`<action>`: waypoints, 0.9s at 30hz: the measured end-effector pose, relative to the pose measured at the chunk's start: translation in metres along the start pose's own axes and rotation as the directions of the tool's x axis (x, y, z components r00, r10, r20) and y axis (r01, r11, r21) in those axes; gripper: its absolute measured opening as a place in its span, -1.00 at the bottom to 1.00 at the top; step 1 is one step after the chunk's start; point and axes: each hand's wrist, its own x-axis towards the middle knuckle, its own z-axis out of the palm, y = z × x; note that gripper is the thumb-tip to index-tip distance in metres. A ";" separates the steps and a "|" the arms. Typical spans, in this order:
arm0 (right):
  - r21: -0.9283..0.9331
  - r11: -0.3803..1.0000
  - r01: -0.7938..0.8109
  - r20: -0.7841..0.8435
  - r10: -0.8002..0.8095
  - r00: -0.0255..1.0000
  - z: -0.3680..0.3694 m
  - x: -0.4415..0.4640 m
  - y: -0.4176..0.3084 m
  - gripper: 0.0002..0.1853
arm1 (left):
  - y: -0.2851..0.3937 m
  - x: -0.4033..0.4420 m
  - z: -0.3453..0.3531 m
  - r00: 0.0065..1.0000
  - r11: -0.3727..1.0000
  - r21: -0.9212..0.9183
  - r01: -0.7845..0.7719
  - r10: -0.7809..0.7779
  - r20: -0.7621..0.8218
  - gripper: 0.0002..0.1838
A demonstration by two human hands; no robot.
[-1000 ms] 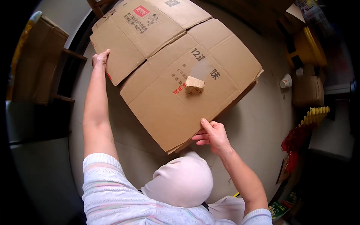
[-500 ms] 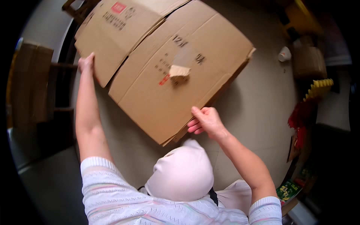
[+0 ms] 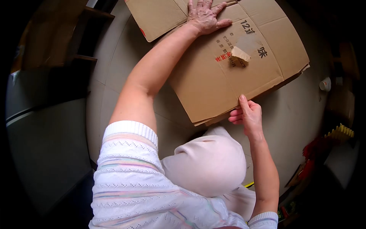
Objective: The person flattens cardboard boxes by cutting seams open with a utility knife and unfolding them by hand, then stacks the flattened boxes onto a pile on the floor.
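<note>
A large brown cardboard box [image 3: 213, 87], folded flat, lies before me at a slant, with black and red print and a torn scrap of paper on its top panel. My left hand [image 3: 206, 17] rests on the cardboard near the gap between two panels, palm down with fingers spread. At the near right edge, my right hand [image 3: 248, 112] grips the box, thumb on top and the other fingers curled at the rim. The far end of the cardboard runs out of view at the top.
Tiled floor [image 3: 110, 68] surrounds the cardboard. To the right are a white cup [image 3: 325, 84], a yellow comb-like object [image 3: 339, 133] and something red [image 3: 310, 152]. Dark wooden furniture [image 3: 68, 34] and a grey panel [image 3: 49, 145] stand at the left.
My left hand has let go of the cardboard's left edge and moved right onto its top, fingers spread. The right hand keeps its grip. The view has shifted, putting the cardboard farther up and right.
</note>
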 end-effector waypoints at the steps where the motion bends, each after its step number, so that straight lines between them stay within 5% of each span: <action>1: -0.030 1.000 0.001 0.004 -0.001 1.000 -0.001 0.001 -0.001 -0.52 | 0.001 -0.001 -0.004 1.000 1.000 0.005 0.005 -0.005 -0.004 -0.14; 2: -0.041 0.999 -0.002 0.013 0.002 1.000 -0.002 0.002 -0.001 -0.52 | 0.001 -0.001 -0.006 1.000 0.999 -0.036 0.016 -0.015 0.028 -0.15; 7: -0.100 0.995 -0.024 0.025 0.027 0.999 -0.033 -0.002 0.003 -0.55 | -0.009 0.002 0.025 0.952 0.991 0.128 -0.046 0.082 -0.296 -0.13; 10: -0.101 0.994 -0.048 -0.063 0.042 0.997 -0.079 -0.007 0.003 -0.59 | -0.012 0.009 0.026 0.988 0.997 0.077 -0.021 0.033 -0.151 -0.12; 17: -0.171 0.959 -0.227 -0.343 0.158 0.926 -0.197 -0.033 0.063 -0.79 | -0.006 0.009 0.016 0.991 0.997 0.079 -0.014 0.024 -0.128 -0.13; 22: -0.165 0.921 -0.353 -0.398 0.266 0.878 -0.245 -0.068 0.128 -0.81 | 0.014 0.017 0.014 0.960 0.992 0.129 -0.015 0.050 -0.275 -0.18; 27: -0.155 0.883 -0.443 -0.373 0.363 0.854 -0.246 -0.099 0.174 -0.81 | 0.044 0.027 0.028 0.976 0.995 0.087 -0.050 0.068 -0.209 -0.22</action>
